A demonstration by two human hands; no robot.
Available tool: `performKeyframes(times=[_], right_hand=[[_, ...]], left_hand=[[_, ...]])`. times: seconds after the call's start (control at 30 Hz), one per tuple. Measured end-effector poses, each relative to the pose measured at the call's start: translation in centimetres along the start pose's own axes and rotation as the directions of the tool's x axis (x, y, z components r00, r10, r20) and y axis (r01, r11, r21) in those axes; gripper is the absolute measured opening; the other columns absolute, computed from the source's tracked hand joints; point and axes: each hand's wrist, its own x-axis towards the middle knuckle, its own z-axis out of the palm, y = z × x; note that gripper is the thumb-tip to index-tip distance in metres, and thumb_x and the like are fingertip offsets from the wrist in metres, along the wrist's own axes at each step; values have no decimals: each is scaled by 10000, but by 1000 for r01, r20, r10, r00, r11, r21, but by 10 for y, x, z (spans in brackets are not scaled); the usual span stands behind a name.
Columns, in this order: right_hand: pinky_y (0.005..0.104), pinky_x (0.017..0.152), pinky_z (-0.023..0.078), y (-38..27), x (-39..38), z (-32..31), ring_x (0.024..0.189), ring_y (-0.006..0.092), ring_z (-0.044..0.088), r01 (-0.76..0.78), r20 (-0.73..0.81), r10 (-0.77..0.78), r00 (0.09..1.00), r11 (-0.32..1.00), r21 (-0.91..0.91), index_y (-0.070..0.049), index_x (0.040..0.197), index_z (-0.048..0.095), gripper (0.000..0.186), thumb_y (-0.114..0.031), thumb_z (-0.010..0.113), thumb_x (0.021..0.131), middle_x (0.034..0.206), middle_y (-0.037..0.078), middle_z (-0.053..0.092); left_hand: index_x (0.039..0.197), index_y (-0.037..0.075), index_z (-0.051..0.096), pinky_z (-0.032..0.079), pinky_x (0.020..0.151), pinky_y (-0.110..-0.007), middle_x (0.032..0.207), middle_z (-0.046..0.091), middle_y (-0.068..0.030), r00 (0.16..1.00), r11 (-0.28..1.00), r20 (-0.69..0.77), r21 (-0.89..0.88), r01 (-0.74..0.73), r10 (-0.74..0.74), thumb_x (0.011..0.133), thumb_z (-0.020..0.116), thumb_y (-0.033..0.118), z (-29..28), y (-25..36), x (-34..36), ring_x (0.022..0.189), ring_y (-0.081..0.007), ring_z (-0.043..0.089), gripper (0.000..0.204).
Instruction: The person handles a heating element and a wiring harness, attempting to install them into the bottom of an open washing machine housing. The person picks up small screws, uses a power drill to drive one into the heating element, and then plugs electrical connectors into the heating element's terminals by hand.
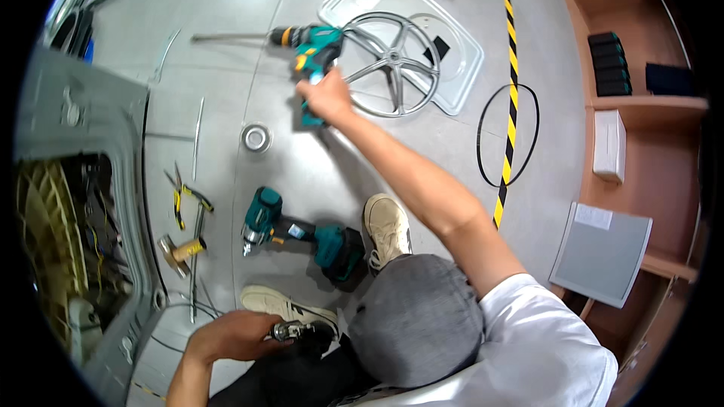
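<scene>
My right hand (328,96) is closed round the grip of a teal and black cordless drill (317,41). A long thin bit (230,37) sticks out of its chuck toward the left. Beside it lies a silver spoked pulley wheel (394,56), resting partly on a pale translucent panel (460,79). Low in the view, my left hand (234,335) is closed on a small silver metal tool (290,330), whose kind I cannot make out. A second teal cordless power tool (302,234) lies on the floor between the hands.
A grey appliance cabinet (90,117) with an open side stands left. Near it lie pliers (179,200), a hammer (181,254), metal rods (197,139) and a round metal ring (256,137). A black belt (483,136) crosses striped floor tape (512,105); wooden shelves (641,102) stand right.
</scene>
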Motion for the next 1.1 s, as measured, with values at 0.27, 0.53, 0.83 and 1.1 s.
performKeyframes(times=[0.27, 0.53, 0.83, 1.1], right_hand=[[448, 843, 496, 9, 18, 35, 945, 417, 629, -87, 112, 87, 990, 996, -6, 54, 1109, 485, 630, -314, 705, 647, 993, 275, 643], [494, 815, 495, 19, 26, 44, 941, 440, 610, 26, 129, -24, 991, 1000, -16, 29, 1092, 469, 590, -331, 700, 685, 992, 258, 607], [439, 832, 477, 21, 17, 4, 967, 354, 561, 335, 128, -313, 941, 910, -245, -4, 980, 609, 380, -326, 683, 791, 1032, 191, 518], [450, 757, 432, 50, 27, -92, 896, 346, 529, 558, 59, -638, 768, 621, -550, -10, 953, 609, 243, -129, 647, 744, 935, 174, 541]], left_hand=[[1035, 62, 606, 477, 707, -426, 886, 649, -188, 988, 989, 69, -36, 141, -138, 918, 590, 389, -8, -5, 12, 852, -389, 613, 348], [1179, 95, 602, 475, 716, -393, 893, 670, -177, 957, 961, 129, -63, 268, -258, 913, 581, 417, -33, -2, 21, 819, -342, 629, 419], [1166, 67, 593, 467, 682, -397, 842, 663, -181, 979, 975, 36, -94, 202, -199, 925, 580, 401, -48, 9, 35, 776, -345, 625, 412], [1090, 66, 596, 451, 671, -429, 756, 608, -186, 985, 984, 0, -55, 172, -172, 931, 553, 452, -64, 21, 44, 775, -350, 619, 419]])
